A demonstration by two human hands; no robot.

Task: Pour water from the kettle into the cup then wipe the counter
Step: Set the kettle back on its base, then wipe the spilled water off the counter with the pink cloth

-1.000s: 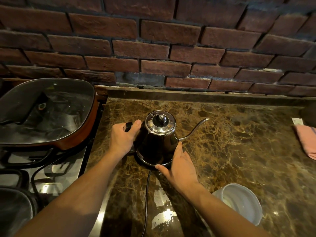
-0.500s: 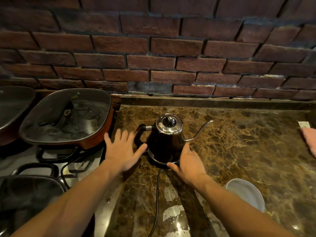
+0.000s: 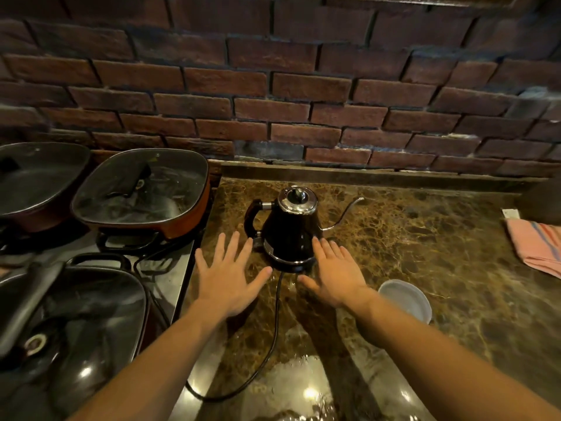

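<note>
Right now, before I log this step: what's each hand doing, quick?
Left hand: open, fingers spread, empty, beside the kettle handle.
Right hand: open, empty, fingertips close to the kettle's base; contact cannot be told.

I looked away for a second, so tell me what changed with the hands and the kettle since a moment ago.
The left hand let go of the kettle handle and drew back, now spread open beside it. The right hand came off the kettle's base and lies open, fingertips close to it. The kettle stayed upright on its base, spout to the right; the cup and pink cloth kept their places.
</note>
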